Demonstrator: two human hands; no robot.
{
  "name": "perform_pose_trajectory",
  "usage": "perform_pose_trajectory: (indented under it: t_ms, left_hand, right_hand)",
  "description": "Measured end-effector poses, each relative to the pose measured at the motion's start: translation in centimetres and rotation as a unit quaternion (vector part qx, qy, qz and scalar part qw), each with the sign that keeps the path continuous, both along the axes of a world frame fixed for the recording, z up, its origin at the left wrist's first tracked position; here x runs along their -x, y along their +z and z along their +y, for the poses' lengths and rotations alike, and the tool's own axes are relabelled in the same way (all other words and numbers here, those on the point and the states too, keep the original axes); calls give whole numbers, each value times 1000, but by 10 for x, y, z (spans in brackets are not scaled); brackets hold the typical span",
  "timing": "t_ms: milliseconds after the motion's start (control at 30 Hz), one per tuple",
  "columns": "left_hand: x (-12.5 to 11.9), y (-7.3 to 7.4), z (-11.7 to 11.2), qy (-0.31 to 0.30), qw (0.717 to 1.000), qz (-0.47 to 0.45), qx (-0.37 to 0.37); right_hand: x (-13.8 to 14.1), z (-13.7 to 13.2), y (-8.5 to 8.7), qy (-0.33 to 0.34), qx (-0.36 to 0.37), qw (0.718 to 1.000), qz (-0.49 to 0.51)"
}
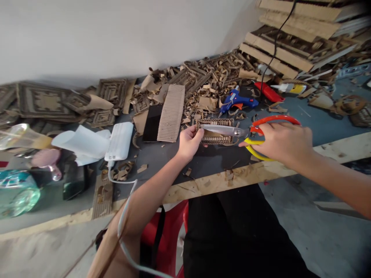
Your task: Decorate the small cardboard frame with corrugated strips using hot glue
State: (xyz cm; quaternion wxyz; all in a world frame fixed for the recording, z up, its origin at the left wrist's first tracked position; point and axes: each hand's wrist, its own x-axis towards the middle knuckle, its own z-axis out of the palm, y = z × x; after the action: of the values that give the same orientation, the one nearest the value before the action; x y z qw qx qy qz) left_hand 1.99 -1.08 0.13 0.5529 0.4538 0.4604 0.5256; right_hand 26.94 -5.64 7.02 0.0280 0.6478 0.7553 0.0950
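Observation:
My left hand [189, 142] pinches the left end of a small rectangular cardboard frame [216, 139] made of corrugated strips, holding it just above the dark tabletop. My right hand [285, 142] grips a pair of scissors [255, 133] with one red and one yellow handle loop. The steel blades point left and lie across the frame, nearly closed along its upper part.
A blue glue gun [238, 100] and a red tool [268, 92] lie behind the frame amid cardboard scraps. A corrugated sheet [172, 112], a white power bank [119, 141] with cable, bottles at left and stacked cardboard at back right surround the wooden table edge [220, 181].

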Motion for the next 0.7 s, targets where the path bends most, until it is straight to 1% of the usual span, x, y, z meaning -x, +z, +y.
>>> perform_pose_trajectory:
  t_ms: [167, 367, 500, 700]
  left_hand:
    - [1, -1, 0, 0, 1000, 1, 1]
    - [1, -1, -1, -2, 999, 31, -7]
    - [1, 0, -1, 1, 999, 38, -17]
    - [2, -1, -2, -3, 998, 56, -17]
  right_hand:
    - [1, 4, 1, -4, -9, 1000, -9]
    - [5, 5, 10, -15, 29, 998, -46]
    - [5, 3, 16, -6, 44, 997, -62]
    - [10, 3, 23, -30, 134, 989, -63]
